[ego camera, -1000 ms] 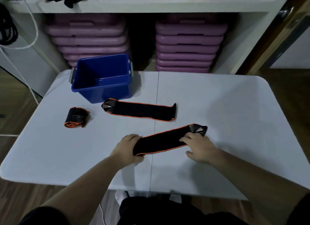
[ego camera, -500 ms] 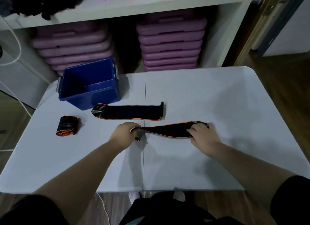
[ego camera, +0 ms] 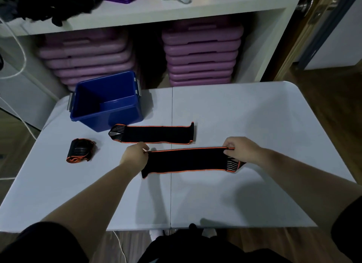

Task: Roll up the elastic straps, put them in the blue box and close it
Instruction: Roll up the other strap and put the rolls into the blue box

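Elastic strap (ego camera: pixel 188 161), black with orange edging, was held stretched just above the white surface (ego camera: pixel 254 115), the left hand (ego camera: pixel 135 155) pinching its plain end and the right hand (ego camera: pixel 241 149) pinching its far edge beside the ribbed end. Soft, light and limp, it would likely roll best from one end, pinched across its width. One rolled strap (ego camera: pixel 80 151) and one flat strap (ego camera: pixel 152 134) lay near the open blue box (ego camera: pixel 105 106).
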